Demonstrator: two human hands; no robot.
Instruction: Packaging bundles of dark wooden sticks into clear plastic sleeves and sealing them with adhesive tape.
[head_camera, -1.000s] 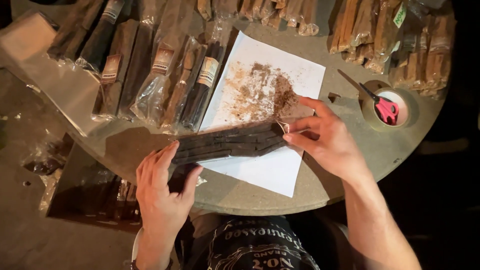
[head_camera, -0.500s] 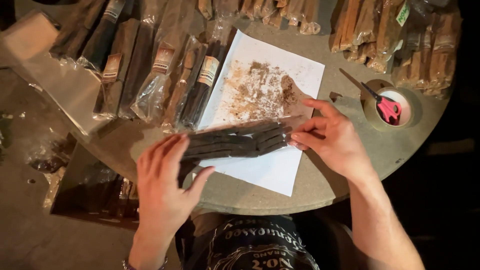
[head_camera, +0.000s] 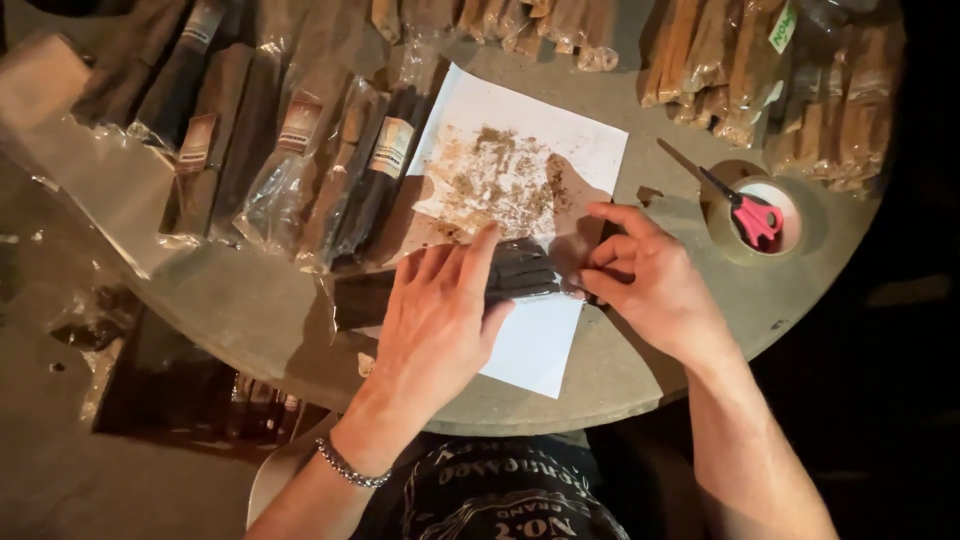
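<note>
The left hand (head_camera: 440, 310) lies flat, pressing a dark clear-wrapped bundle (head_camera: 520, 272) onto white paper (head_camera: 535, 345) near the round worktop's (head_camera: 250, 310) front edge; the right hand (head_camera: 645, 275) pinches its right end. Wrapped packs (head_camera: 300, 170) lie far left, red scissors (head_camera: 745, 210) right.

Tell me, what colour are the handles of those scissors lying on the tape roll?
Pink-red handles on the scissors, seen clearly in the head view.
</note>
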